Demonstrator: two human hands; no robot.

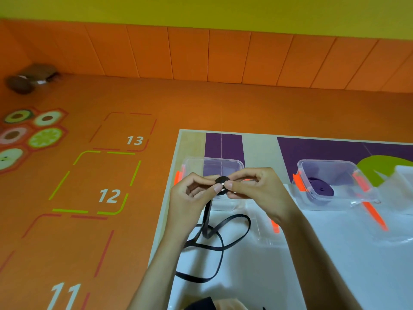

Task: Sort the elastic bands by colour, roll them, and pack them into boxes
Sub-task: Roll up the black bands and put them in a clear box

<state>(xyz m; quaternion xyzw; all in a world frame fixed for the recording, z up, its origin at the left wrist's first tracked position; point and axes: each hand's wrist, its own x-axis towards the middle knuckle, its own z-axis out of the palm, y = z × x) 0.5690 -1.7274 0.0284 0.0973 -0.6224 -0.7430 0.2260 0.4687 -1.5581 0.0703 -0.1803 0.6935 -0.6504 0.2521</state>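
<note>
An orange numbered floor surrounds the white table (290, 276). Above it, the left hand (190, 198) and right hand (257, 191) pinch a small coil (221, 183) of the black band (223, 242), most of which lies loose and unrolled. A purple roll (321, 189) sits packed in the right box (366, 191). The hands hide the inside of the left box (214, 163).

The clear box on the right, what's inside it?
Rolled purple elastic band lies on the bottom of the clear box. Whether it is one roll or several cannot be told through the wall.
</note>
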